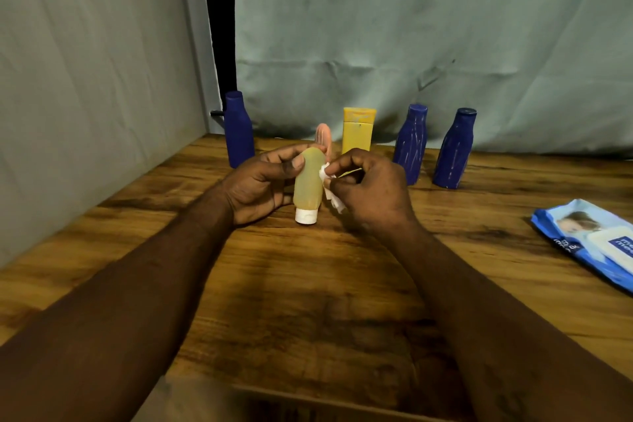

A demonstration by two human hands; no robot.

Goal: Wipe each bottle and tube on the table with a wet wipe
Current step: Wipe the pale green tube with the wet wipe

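left hand (255, 187): gripping a yellow tube (309, 184), white cap down
right hand (368, 187): pinching a wet wipe (330, 187) right against the tube
back row: three blue bottles (238, 130), pink tube (324, 139), yellow bottle (358, 132)
far right: wipes pack (589, 240)

A blue wipes pack (589, 243) lies on the wooden counter (308, 284); 2 pale cloth sheets (411, 27) hang behind.

Single head-worn wide-angle view, forward and down, close over the wooden table (308, 284)

3 bottles (238, 134) and 2 tubes (356, 134) stand along the table's (308, 284) rear; wipes pack (589, 243) lies right.
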